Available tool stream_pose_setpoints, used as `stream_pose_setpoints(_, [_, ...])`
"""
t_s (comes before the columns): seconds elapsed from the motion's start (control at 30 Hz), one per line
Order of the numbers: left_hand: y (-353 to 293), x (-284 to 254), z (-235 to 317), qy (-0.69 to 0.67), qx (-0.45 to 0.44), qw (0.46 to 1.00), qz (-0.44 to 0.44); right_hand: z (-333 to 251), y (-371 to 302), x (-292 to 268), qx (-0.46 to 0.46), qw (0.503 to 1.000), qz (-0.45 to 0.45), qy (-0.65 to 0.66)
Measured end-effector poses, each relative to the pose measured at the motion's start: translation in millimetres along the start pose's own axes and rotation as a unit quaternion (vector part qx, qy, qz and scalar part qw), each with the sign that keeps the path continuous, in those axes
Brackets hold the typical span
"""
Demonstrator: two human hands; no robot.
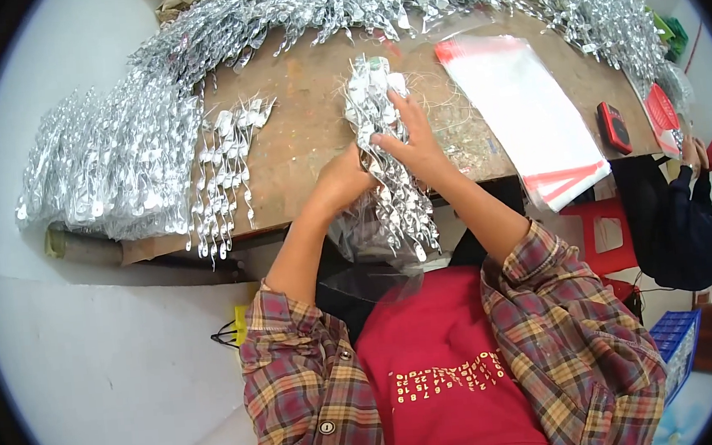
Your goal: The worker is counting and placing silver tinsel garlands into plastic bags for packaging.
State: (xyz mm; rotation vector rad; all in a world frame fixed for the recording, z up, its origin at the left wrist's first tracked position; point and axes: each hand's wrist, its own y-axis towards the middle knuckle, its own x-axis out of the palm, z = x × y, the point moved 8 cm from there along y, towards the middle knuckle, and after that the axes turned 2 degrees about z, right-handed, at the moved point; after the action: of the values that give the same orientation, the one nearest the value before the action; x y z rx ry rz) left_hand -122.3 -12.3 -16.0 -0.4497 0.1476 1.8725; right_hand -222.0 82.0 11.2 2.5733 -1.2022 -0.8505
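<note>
A bundle of silvery twisted strands (395,182) lies over the near edge of the brown table, its lower ends hanging down toward my lap. My left hand (344,177) is closed round the left side of the bundle, its fingertips hidden behind the strands. From the right, my right hand (417,146) grips the same bundle, thumb across its front and fingers along its upper side. Left of them, a smaller loose group of silver strands (222,166) lies over the table edge. To the right rests a stack of clear plastic bags (523,109) with red-and-white ends.
Big heaps of silver strands line the table's left side (117,158) and far side (322,7). A red-and-black device (614,127) and a red basket (661,106) sit at the right. Beyond are a red stool (604,236), a blue crate (675,348) and another person (695,221).
</note>
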Motion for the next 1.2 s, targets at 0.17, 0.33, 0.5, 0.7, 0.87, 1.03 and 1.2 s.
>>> stream_pose_setpoints(0.17, [-22.6, -11.4, 16.4, 0.023, -0.116, 0.992, -0.048, 3.2, 1.6, -11.0, 0.028, 0.999, 0.006, 0.03])
stream_pose_setpoints(0.33, [-19.1, -20.6, 10.6, 0.165, -0.017, 0.984, 0.062, -14.5, -4.8, -0.6, 0.024, 0.991, -0.058, -0.121])
stream_pose_setpoints(0.5, [-17.4, -21.3, 5.9, 0.167, 0.004, 0.98, 0.109, -7.6, -3.7, 5.6, 0.026, 0.98, -0.073, -0.186])
stream_pose_setpoints(0.7, [-64.0, -44.6, 20.3, 0.053, -0.071, 0.995, 0.055, -9.2, 0.1, -9.4, 0.017, 0.988, -0.07, -0.135])
stream_pose_setpoints(0.87, [-102.9, -58.2, 20.9, 0.021, -0.065, 0.997, 0.041, -7.2, 2.7, -12.2, 0.024, 0.994, -0.102, -0.034])
stream_pose_setpoints(1.03, [-101.7, -60.7, 9.6, 0.068, -0.091, 0.993, 0.032, 3.2, 2.9, -21.0, 0.005, 0.998, -0.022, -0.054])
stream_pose_setpoints(1.2, [-58.3, -45.8, -3.0, 0.037, -0.092, 0.992, 0.078, 9.1, -0.7, -12.0, 0.013, 0.997, -0.017, -0.075])
